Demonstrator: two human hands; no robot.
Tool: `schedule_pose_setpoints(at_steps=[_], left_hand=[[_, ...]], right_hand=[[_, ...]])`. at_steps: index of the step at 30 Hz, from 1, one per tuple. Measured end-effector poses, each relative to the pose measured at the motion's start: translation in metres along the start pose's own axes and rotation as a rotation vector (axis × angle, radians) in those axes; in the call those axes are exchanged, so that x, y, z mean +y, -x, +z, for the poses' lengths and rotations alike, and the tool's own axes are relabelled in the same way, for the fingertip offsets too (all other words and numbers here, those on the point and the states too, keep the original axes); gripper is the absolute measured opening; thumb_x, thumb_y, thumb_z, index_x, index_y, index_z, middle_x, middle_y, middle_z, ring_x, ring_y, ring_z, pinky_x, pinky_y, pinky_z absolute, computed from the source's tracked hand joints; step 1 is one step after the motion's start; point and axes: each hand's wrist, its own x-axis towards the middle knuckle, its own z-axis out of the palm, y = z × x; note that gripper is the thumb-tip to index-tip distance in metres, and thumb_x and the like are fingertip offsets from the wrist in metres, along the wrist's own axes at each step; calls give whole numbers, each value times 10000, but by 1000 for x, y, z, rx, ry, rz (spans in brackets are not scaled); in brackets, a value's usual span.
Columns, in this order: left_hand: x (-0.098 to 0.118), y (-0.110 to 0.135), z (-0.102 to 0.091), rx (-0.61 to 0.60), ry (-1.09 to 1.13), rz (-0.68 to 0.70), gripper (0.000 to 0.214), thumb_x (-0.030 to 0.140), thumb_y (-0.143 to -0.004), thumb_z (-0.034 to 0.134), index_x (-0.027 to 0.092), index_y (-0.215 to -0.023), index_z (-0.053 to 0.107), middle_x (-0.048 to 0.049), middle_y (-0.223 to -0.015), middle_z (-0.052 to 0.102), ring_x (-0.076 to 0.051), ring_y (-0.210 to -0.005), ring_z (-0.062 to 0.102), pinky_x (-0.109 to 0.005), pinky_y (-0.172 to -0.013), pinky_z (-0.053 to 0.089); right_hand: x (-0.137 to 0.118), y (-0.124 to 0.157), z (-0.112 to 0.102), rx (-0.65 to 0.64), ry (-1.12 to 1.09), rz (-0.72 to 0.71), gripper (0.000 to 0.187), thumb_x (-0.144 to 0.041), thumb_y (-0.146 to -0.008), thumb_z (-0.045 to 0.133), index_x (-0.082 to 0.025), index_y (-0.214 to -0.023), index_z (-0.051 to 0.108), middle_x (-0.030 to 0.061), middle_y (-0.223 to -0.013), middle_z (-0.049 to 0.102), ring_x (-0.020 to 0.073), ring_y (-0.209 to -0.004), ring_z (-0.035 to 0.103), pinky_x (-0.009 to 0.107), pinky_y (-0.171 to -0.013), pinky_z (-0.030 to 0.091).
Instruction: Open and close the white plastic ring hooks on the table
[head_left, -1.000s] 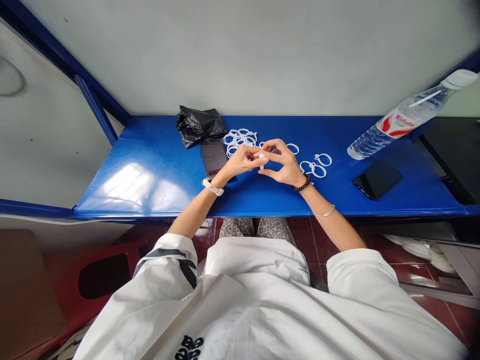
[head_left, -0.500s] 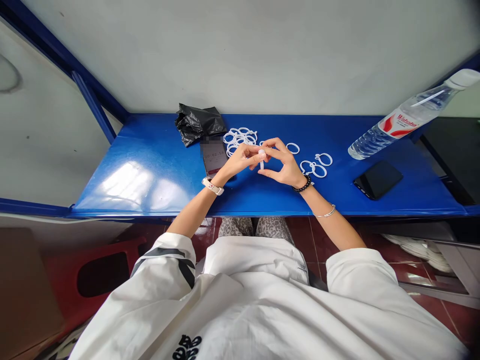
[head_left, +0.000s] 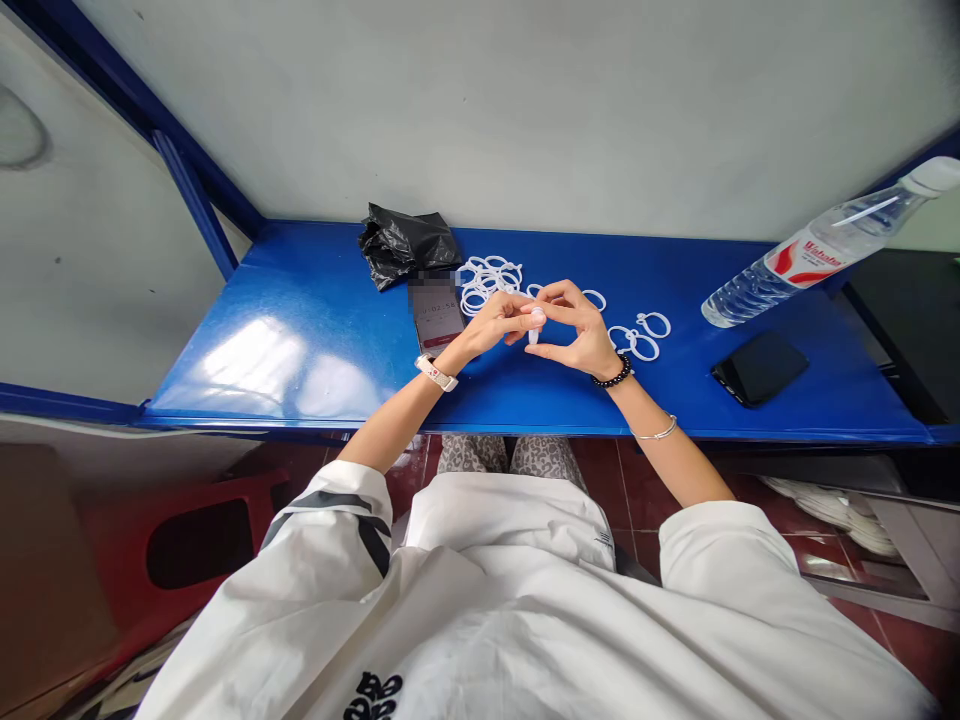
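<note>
My left hand (head_left: 496,322) and my right hand (head_left: 577,330) meet above the blue shelf (head_left: 300,340), fingertips pinched together on one small white plastic ring (head_left: 535,322). A heap of several white rings (head_left: 487,277) lies just behind my left hand. A few linked white rings (head_left: 639,335) lie to the right of my right hand. One single ring (head_left: 595,297) peeks out behind my right fingers.
A phone with a lit timer screen (head_left: 437,315) lies by my left wrist. Behind it sits a crumpled black plastic bag (head_left: 407,243). A dark phone (head_left: 760,367) and a tilted water bottle (head_left: 817,250) are at the right. A red stool (head_left: 187,540) stands below left.
My hands have stayed together on the ring, with the fingers turning it slightly. The camera has shifted a little, so everything sits a bit further right.
</note>
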Motion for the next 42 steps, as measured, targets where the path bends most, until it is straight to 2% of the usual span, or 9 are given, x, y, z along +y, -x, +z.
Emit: schedule_pose_setpoints(at_steps=[8,13,19,22,29,32,36,42], left_hand=[[-5,-1,2,-15,90,-5,619,751,-833,667,165,-634,640,29,-460,459,-91,-431,412,-266,-478,298],[-9,-1,4,-6,116,-17,611,735,-846,660,164,-629,643,19,-458,483,-96,-432,426,-265,-479,324],[-16,-5,11,118,69,9,669,831,-833,623,173,-707,630,16,-560,527,-97,-487,473,-247,-499,403],[-19,-6,12,128,43,3,680,849,-831,617,171,-768,620,19,-618,551,-80,-484,471,-237,-503,410],[-17,-2,11,145,-61,-5,631,789,-805,720,191,-985,633,38,-642,543,-84,-514,466,-225,-500,376],[-14,-1,10,182,-125,9,575,745,-814,743,194,-876,591,23,-691,541,-85,-557,472,-230,-519,378],[-12,-2,7,233,-198,28,570,669,-822,779,200,-734,467,45,-657,454,-76,-565,437,-231,-533,369],[-13,-3,2,261,-261,67,473,554,-836,810,208,-798,490,48,-664,480,-85,-579,474,-235,-559,408]], right_hand=[[-7,0,1,27,9,-11,385,-509,-859,790,-321,-1194,781,73,-1146,642,293,-1059,621,533,-878,607],[-7,-1,1,13,42,5,429,-531,-842,802,-314,-1210,772,82,-1155,647,317,-1087,620,566,-910,603],[-10,-1,4,56,123,59,405,-430,-888,765,-296,-1269,737,106,-1222,639,332,-1146,638,569,-971,606],[-9,-1,5,73,127,63,393,-383,-898,749,-296,-1280,708,103,-1261,628,320,-1161,640,549,-969,615],[-5,-3,2,83,111,22,327,-315,-912,692,-295,-1237,672,95,-1265,632,310,-1198,631,508,-925,626],[-7,-4,1,76,101,9,333,-290,-921,665,-303,-1254,665,94,-1276,629,306,-1216,627,494,-922,624],[-10,-4,-1,68,76,38,341,-307,-921,635,-296,-1260,669,97,-1279,643,305,-1205,636,477,-898,625],[-9,-5,-7,156,4,104,228,-372,-957,578,-246,-1109,690,75,-1082,721,242,-957,694,415,-840,610]])
